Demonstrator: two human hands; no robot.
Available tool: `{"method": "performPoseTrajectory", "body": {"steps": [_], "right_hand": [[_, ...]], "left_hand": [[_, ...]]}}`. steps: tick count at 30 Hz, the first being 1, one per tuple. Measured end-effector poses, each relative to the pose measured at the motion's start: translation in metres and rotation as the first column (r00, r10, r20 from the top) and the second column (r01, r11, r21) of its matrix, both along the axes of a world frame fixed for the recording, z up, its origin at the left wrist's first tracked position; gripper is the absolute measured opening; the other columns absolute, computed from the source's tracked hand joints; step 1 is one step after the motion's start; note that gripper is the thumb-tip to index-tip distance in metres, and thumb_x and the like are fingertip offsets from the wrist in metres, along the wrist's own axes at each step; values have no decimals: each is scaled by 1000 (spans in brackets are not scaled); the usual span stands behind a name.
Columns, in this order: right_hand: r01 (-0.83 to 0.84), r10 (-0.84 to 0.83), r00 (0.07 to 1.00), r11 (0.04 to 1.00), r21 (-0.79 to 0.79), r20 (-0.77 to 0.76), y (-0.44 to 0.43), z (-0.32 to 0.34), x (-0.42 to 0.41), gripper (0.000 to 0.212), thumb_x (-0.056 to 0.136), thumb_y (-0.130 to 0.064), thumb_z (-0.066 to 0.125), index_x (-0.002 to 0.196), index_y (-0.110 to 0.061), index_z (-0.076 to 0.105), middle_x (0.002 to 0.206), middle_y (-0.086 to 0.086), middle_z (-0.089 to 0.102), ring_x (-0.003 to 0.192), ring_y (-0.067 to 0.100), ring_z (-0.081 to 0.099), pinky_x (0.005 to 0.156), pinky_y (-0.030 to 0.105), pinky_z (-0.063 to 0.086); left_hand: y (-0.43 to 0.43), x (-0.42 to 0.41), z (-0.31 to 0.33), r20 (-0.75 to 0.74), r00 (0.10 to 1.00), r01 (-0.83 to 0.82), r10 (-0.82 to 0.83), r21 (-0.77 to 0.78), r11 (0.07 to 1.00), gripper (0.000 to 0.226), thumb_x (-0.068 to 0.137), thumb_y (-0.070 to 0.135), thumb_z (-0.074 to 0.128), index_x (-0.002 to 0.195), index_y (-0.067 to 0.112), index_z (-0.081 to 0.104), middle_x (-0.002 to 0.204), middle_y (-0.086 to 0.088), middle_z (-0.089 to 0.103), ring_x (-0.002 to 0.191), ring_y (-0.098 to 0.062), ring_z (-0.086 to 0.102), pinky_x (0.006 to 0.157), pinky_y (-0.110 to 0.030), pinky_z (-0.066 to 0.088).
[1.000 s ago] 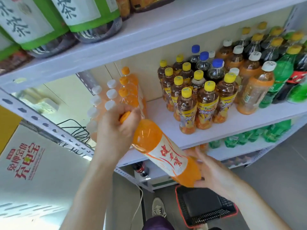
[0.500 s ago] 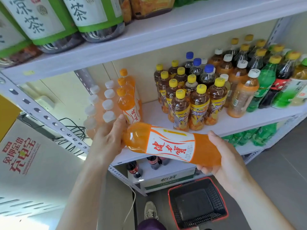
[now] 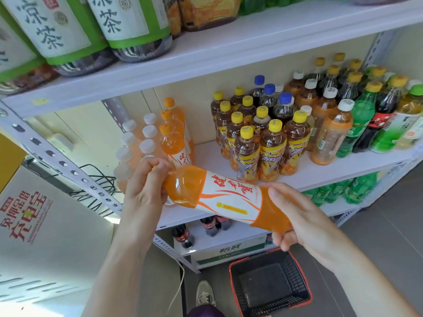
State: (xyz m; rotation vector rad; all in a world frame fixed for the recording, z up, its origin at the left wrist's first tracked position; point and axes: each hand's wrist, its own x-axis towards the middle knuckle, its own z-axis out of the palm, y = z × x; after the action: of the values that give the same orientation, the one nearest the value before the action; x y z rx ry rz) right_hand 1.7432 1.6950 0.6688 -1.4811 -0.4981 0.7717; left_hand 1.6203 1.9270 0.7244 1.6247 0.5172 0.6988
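**A:** What's the biggest thing in front of the person?

**B:** A white metal shelving rack (image 3: 229, 49) with grey perforated uprights. Its top board carries large green-labelled tea bottles (image 3: 61, 30). The middle shelf board (image 3: 320, 172) holds a cluster of yellow-capped brown tea bottles (image 3: 272, 154). To their left is a row of orange soft-drink bottles (image 3: 171, 143), just beside some pale white-capped bottles (image 3: 137, 143).

**A:** And on the floor?

**B:** A black plastic shopping basket with a red rim (image 3: 295, 275). It stands near the foot of the rack, below the right hand.

**A:** Where is the bottle being handled?

**B:** The orange plastic drink bottle with a white, red-lettered label (image 3: 229, 197) is in mid-air between both hands, in front of the middle shelf board's front edge. It lies almost level. The neck end points left and sits a little higher, the base end points right, and the label faces up. It is higher than the basket and touches neither basket nor shelf.

**A:** How does the left hand sit?

**B:** The left hand (image 3: 144, 191) is closed round the neck end. Its fingers (image 3: 160, 165) curl tightly over the top, so the cap is hidden under them.

**A:** And the right?

**B:** The right hand (image 3: 304, 218) grips the base end. The thumb (image 3: 281, 195) lies along the upper side. The other fingers wrap beneath the bottom, and their tips (image 3: 283, 241) show below the bottle. Both hands are clasping the bottle, and neither is spread flat.
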Motion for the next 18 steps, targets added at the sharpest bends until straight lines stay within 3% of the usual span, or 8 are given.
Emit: {"method": "performPoseTrajectory", "body": {"steps": [2, 5, 8, 11, 14, 18], "right_hand": [[37, -36, 999, 999, 31, -22, -1, 2, -4, 27, 88, -53, 59, 106, -33, 63, 102, 11, 70, 74, 23, 67, 56, 20, 56], [109, -100, 989, 990, 85, -108, -5, 3, -9, 55, 67, -62, 77, 115, -36, 64, 102, 7, 72, 70, 32, 70, 58, 29, 58], [148, -145, 989, 984, 102, -35, -6, 5, -8, 66, 60, -63, 81, 119, -40, 62, 108, -8, 70, 90, 25, 72, 68, 32, 60], [161, -168, 983, 983, 91, 75, -9, 7, -5, 68, 63, -58, 81, 125, -41, 57, 112, -12, 67, 102, 15, 68, 79, 36, 58], [153, -161, 983, 985, 85, 91, -12, 7, -3, 71, 62, -52, 83, 126, -41, 54, 112, -12, 67, 101, 13, 67, 83, 35, 56], [117, -107, 992, 981, 154, -68, -14, 14, 3, 68, 63, -50, 84, 123, -31, 57, 106, -5, 68, 89, 21, 70, 66, 30, 57]], "left_hand": [[-1, 2, 3, -6, 1000, 1, -1, 5, 1000, 21, 93, 31, 47, 79, 28, 63, 62, 9, 50, 53, -6, 39, 47, -16, 35], [0, 6, 3, -88, 994, -62, 66, 47, 997, 22, 95, 39, 51, 82, 25, 61, 59, 13, 56, 52, -4, 49, 54, -25, 42], [4, 8, 1, -202, 974, -78, 98, 106, 991, 30, 98, 51, 49, 78, 37, 66, 63, 17, 65, 59, 2, 60, 67, -32, 49], [7, 10, -1, -242, 964, -85, 109, 106, 991, 28, 93, 57, 51, 76, 44, 68, 67, 12, 69, 63, 0, 64, 66, -30, 49], [4, 11, -5, -180, 979, -82, 94, 69, 994, 31, 98, 44, 53, 73, 35, 67, 63, 7, 65, 59, -6, 61, 60, -26, 49], [2, 9, -2, -31, 999, 35, -36, -36, 999, 27, 101, 34, 52, 77, 26, 61, 60, 12, 52, 53, -4, 48, 50, -17, 44]]}}
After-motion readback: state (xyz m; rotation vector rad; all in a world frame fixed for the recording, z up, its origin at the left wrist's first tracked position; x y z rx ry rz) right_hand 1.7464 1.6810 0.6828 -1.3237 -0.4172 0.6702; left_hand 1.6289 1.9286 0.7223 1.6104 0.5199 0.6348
